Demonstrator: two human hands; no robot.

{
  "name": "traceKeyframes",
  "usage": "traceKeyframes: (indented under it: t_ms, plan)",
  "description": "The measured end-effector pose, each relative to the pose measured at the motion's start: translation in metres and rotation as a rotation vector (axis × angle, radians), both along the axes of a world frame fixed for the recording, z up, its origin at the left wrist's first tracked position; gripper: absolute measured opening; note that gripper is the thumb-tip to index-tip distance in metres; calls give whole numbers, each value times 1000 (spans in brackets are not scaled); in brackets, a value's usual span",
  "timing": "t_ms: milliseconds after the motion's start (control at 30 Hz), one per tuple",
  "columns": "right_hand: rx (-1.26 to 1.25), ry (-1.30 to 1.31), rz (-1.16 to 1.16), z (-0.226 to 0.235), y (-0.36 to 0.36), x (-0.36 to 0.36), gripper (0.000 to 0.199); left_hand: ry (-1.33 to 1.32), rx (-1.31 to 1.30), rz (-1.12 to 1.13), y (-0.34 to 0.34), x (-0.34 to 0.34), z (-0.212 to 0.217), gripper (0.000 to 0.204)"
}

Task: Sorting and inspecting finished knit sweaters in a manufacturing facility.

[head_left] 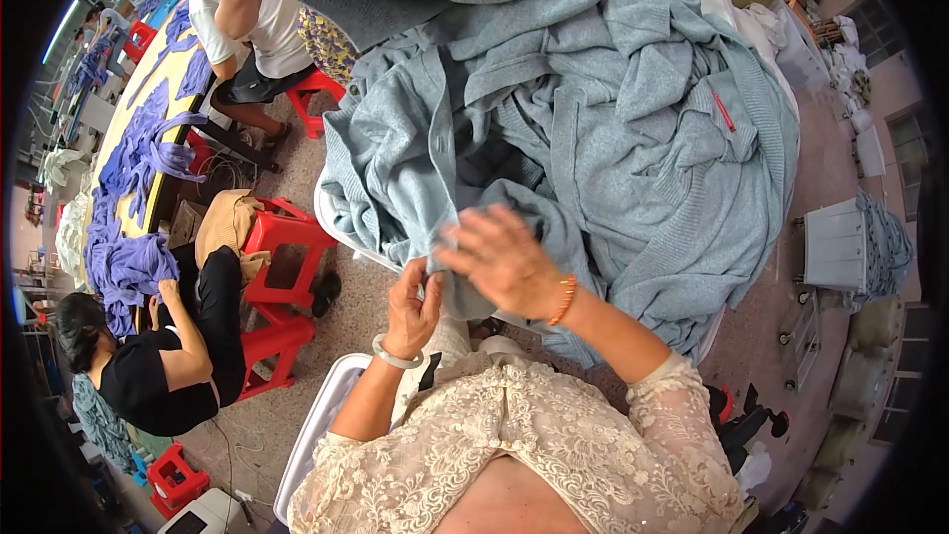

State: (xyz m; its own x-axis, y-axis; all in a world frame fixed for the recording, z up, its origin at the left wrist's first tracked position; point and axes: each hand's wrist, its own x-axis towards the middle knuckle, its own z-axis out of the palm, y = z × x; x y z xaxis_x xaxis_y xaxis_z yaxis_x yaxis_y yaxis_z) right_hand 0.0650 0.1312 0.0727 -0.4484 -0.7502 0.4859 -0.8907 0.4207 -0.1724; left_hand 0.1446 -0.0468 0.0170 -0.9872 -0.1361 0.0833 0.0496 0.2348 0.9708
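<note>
Both hands worked at the near edge of a grey-blue knit [465, 287] pulled from the heap [613, 138]. The left hand [410, 311] pinched a fold of it, grip closed on the cloth. The right hand [504, 262] lay on top with fingers spread and curled into the same knit. The piece was bunched, so its long axis could not be told; it trailed up into the heap. The heap filled a white bin [331, 227] and spilled over its rim.

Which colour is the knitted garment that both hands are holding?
Pale grey-blue knitted garment, seen in the head view.
</note>
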Motion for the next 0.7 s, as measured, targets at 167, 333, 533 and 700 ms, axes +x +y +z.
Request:
traceKeyframes:
  t_ms: [167,333,533,700]
  plan:
    - [-102,-379,173,-6,9,-34,36,-176,367,-310,4,4,34,12]
    - [-411,-607,-202,55,65,-35,31,-214,-17,-274,4,5,15,17]
    - [-844,-178,-468,120,154,-48,18,90,-288,45,-9,-43,22,33]
    - [-1131,68,-571,171,235,-19,16,428,-356,193,-54,-120,109,28]
